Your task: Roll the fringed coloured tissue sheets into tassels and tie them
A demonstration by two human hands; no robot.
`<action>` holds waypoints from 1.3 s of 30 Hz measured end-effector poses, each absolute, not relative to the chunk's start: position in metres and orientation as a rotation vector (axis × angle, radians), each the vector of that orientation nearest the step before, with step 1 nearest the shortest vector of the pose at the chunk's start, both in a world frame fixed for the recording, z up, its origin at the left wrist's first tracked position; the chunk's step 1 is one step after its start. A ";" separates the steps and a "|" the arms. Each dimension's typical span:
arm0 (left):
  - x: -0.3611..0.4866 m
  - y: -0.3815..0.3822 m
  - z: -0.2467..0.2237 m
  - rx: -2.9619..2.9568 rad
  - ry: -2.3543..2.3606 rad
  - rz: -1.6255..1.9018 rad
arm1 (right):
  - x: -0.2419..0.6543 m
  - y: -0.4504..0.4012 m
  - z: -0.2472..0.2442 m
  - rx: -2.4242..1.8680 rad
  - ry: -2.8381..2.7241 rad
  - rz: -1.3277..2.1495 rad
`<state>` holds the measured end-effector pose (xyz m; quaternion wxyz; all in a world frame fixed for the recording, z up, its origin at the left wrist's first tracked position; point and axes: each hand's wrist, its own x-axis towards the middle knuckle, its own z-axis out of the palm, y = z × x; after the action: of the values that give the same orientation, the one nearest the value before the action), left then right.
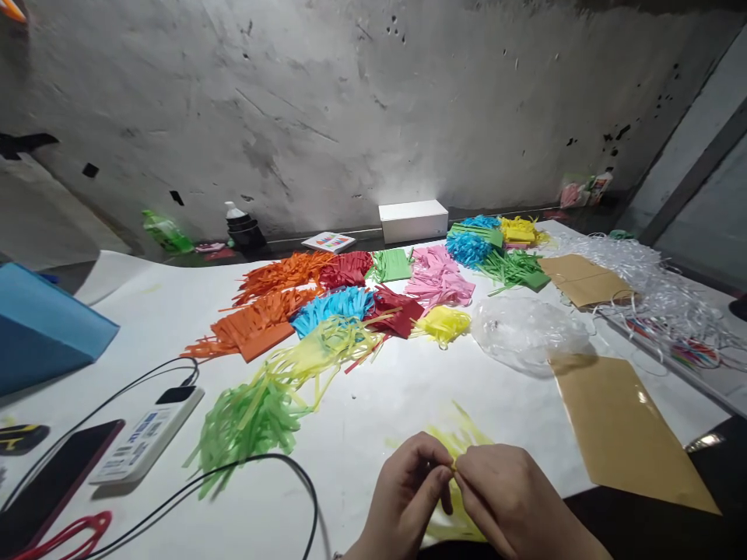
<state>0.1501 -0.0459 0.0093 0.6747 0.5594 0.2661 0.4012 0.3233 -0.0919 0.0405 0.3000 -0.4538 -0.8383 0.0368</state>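
Observation:
My left hand (412, 490) and my right hand (506, 490) meet at the front of the white table covering, fingers pinched together. Between them is a bundle of yellow paper strips (461, 432), squeezed at its middle, with loose ends fanning out beyond and below my fingers. The strips are blurred, and the exact pinch point is partly hidden by my fingertips. To the left lies a tangle of light green paper strips (248, 424). Pale yellow strips (324, 346) spread behind it, and a small bright yellow fringe (444, 323) lies farther back.
Orange (262, 319), blue (334, 307) and pink (437, 276) fringes lie across the back. A clear plastic bag (525, 330) and brown card (624, 428) are on the right. At left are a power bank (150, 435), a phone (58, 482) and a black cable (292, 463).

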 end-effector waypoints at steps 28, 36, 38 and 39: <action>0.140 -0.047 0.011 1.218 0.644 0.834 | 0.323 -0.096 0.027 -1.278 -1.920 0.635; 0.141 -0.054 0.000 1.187 0.620 0.866 | 0.321 -0.102 0.030 -1.235 -1.836 0.578; 0.141 -0.054 0.001 1.260 0.622 0.881 | 0.319 -0.102 0.028 -1.190 -1.865 0.511; 0.140 -0.053 0.003 1.313 0.627 0.888 | 0.318 -0.103 0.028 -1.176 -1.867 0.537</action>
<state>0.1403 -0.0534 0.0025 0.6581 0.5800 0.2768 0.3923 0.3184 -0.1026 0.0276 0.4217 -0.4695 -0.7455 0.2144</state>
